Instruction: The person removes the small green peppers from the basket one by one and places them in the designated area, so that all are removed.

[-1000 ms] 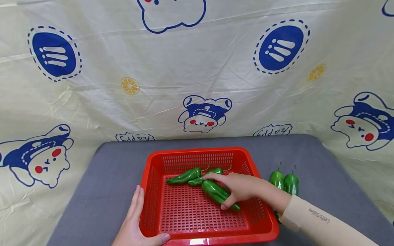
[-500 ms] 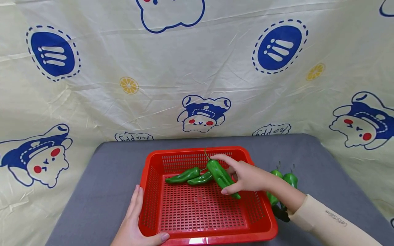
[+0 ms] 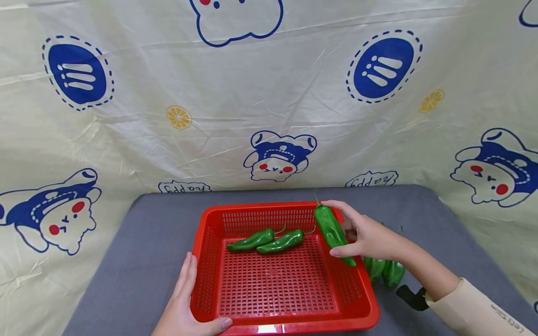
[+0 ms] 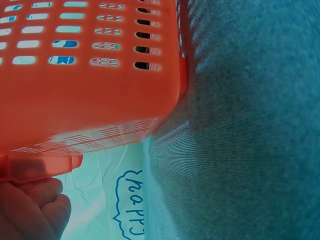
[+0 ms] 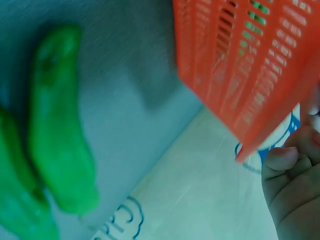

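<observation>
My right hand (image 3: 365, 235) holds a green chili pepper (image 3: 329, 226) between thumb and fingers, above the right wall of a red plastic basket (image 3: 273, 289). The pepper tilts, stem up and tip toward the lower right. Inside the basket lie two more green peppers, a left one (image 3: 251, 240) and a right one (image 3: 282, 242), side by side near the back. My left hand (image 3: 182, 305) grips the basket's front left corner, thumb over the front rim. In the left wrist view its fingers (image 4: 47, 202) curl by the red rim.
Right of the basket, two green peppers lie on the grey tabletop, one (image 5: 62, 120) beside the other (image 5: 20, 185), partly behind the right forearm in the head view. A black strap (image 3: 414, 297) shows at the right wrist. Behind the table hangs a printed cloth (image 3: 218, 102).
My right hand has lifted the pepper from the basket's floor and carried it up and right to the right wall. The left hand keeps its place at the corner.
</observation>
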{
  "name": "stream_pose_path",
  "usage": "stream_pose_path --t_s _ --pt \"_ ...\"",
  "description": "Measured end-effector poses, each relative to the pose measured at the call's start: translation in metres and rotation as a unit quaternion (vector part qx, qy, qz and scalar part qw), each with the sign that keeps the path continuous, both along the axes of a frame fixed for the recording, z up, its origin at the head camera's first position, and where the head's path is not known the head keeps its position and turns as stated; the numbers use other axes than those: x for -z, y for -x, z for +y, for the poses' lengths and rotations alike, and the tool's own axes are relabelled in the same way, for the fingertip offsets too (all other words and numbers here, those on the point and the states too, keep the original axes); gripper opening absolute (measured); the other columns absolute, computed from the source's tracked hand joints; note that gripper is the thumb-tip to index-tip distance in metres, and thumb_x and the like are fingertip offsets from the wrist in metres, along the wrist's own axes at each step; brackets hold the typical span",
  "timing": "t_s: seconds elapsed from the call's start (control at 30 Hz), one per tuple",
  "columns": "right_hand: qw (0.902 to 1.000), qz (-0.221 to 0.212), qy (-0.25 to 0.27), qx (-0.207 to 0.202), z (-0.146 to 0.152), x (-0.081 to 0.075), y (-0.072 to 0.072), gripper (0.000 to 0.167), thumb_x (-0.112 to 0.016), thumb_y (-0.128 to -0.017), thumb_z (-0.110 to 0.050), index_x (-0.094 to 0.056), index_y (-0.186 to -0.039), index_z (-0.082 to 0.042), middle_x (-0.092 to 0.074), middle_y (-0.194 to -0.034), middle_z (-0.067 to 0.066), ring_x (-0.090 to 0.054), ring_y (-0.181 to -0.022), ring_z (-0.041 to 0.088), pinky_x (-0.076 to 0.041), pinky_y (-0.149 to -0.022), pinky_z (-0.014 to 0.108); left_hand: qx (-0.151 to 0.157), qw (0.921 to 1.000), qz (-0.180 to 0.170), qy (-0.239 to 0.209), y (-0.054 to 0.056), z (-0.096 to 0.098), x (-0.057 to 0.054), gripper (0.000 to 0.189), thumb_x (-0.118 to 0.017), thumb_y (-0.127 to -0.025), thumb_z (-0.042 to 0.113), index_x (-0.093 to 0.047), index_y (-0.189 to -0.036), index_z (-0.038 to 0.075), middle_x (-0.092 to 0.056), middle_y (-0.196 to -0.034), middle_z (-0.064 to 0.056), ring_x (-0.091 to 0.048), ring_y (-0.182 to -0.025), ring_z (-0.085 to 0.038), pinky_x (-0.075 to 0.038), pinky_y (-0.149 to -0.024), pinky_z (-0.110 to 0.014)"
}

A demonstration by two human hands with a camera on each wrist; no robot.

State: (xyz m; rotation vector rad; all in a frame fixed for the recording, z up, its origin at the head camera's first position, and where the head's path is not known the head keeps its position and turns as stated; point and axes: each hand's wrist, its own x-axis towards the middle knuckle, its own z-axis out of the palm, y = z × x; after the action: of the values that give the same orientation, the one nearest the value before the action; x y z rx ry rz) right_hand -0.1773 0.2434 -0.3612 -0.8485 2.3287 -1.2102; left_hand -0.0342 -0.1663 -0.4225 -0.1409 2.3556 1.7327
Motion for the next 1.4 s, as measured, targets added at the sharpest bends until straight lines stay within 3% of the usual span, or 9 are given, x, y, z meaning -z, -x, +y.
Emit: stream_pose_path --t_s 0.33,0.57,0.7,0.83,1.03,1.13,1.4 --pt "0.9987 0.005 -0.006 0.051 0.053 -0.007 -0.010 0.100 -0.076 -0.088 -0.015 -0.004 -0.157 -0.026 -0.074 -0.096 0.014 -0.069 -0.071 0.020 -0.057 -0.063 0.031 -0.003 0.9999 -0.011 -0.001 0.001 0.000 -0.001 0.124 -0.088 -0.069 0.030 -0.003 -0.160 0.030 0.006 -0.167 0.003 -0.017 -0.143 -0.043 -0.061 -0.082 -0.049" --pt "0.9949 0.007 -0.022 0.098 0.098 0.008 -0.020 0.100 -0.072 -0.090 -0.009 0.001 -0.157 -0.021 -0.071 -0.102 0.027 -0.073 -0.082 0.023 -0.059 -0.065 0.032 -0.001 0.9999 -0.010 -0.005 0.001 0.000 -0.002 0.125 -0.088 -0.069 0.031 -0.004 -0.160 0.030 0.006 -0.167 0.002 -0.017 -0.142 -0.043 -0.061 -0.081 -0.048" --pt "0.9894 0.028 -0.050 0.134 0.125 0.020 -0.026 0.100 -0.072 -0.090 -0.010 0.002 -0.157 -0.018 -0.073 -0.096 0.019 -0.072 -0.077 0.018 -0.057 -0.062 0.028 -0.002 0.9999 -0.014 -0.003 0.001 0.001 -0.003 0.125 -0.088 -0.069 0.031 -0.003 -0.161 0.029 0.006 -0.167 0.001 -0.018 -0.142 -0.044 -0.061 -0.081 -0.049" --pt "0.9837 0.016 -0.081 0.160 0.150 0.032 -0.030 0.100 -0.070 -0.092 -0.012 0.005 -0.156 -0.024 -0.074 -0.088 0.010 -0.070 -0.071 0.014 -0.052 -0.059 0.026 -0.003 0.9999 -0.014 -0.002 0.001 0.001 -0.003 0.125 -0.088 -0.069 0.031 -0.003 -0.161 0.029 0.006 -0.167 0.002 -0.017 -0.143 -0.043 -0.061 -0.082 -0.049" --pt "0.9826 -0.010 -0.096 0.159 0.179 0.050 -0.034 0.096 -0.065 -0.096 -0.012 0.008 -0.152 -0.041 -0.071 -0.078 0.008 -0.065 -0.063 0.011 -0.047 -0.054 0.027 0.002 1.0000 -0.001 -0.009 0.000 -0.001 -0.001 0.123 -0.087 -0.070 0.029 -0.003 -0.161 0.029 0.007 -0.167 0.002 -0.015 -0.143 -0.042 -0.061 -0.082 -0.049" --pt "0.9763 -0.016 -0.123 0.177 0.189 0.058 -0.037 0.096 -0.066 -0.095 -0.016 0.008 -0.152 -0.039 -0.067 -0.070 0.004 -0.060 -0.059 0.010 -0.044 -0.053 0.027 0.002 1.0000 0.001 -0.008 0.000 -0.001 0.000 0.123 -0.087 -0.070 0.029 -0.003 -0.160 0.030 0.007 -0.166 0.003 -0.015 -0.142 -0.042 -0.061 -0.082 -0.048" --pt "0.9576 -0.044 -0.195 0.208 0.200 0.069 -0.039 0.100 -0.071 -0.092 -0.029 0.005 -0.154 -0.010 -0.064 -0.068 0.006 -0.059 -0.058 0.012 -0.042 -0.054 0.025 -0.006 0.9999 -0.012 -0.006 0.000 0.001 -0.001 0.125 -0.088 -0.068 0.031 -0.003 -0.160 0.033 0.005 -0.166 0.002 -0.020 -0.141 -0.042 -0.062 -0.080 -0.046"
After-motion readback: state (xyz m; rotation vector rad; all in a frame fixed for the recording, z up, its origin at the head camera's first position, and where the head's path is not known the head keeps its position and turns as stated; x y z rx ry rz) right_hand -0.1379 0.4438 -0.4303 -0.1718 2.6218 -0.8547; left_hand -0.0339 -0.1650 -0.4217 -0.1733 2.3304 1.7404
